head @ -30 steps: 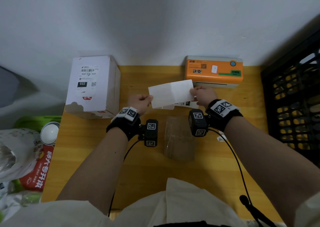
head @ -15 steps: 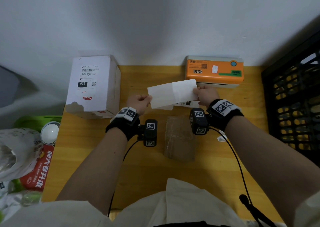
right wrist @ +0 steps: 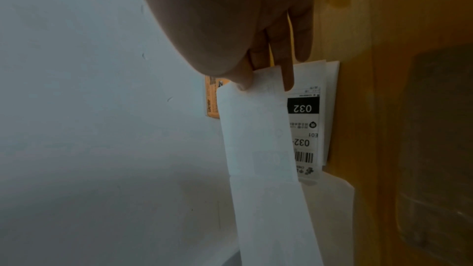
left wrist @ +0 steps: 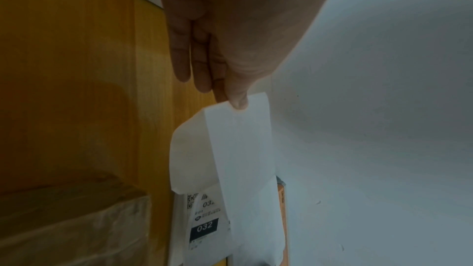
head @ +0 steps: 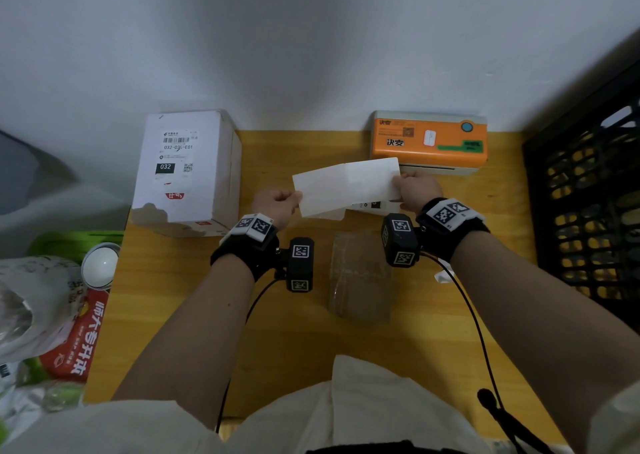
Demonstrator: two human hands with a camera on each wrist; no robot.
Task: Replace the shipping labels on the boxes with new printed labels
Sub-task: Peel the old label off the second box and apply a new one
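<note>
Left hand (head: 277, 204) and right hand (head: 417, 188) each pinch an end of the blank white label strip (head: 346, 185) above the yellow wooden bench (head: 294, 332).

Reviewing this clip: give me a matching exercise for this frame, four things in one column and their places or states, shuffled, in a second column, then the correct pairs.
Things:
1. white box
2. label printer
3. blank label strip
4. brown parcel

Places or states:
A. orange-fronted, at the table's far edge against the wall, right of centre
B. lying flat on the table between the two forearms
C. standing at the table's far left, with a printed 032 label on top
D. held above the table, pinched at one end by the left hand and at the other by the right hand

Pairs: 1-C, 2-A, 3-D, 4-B
</note>
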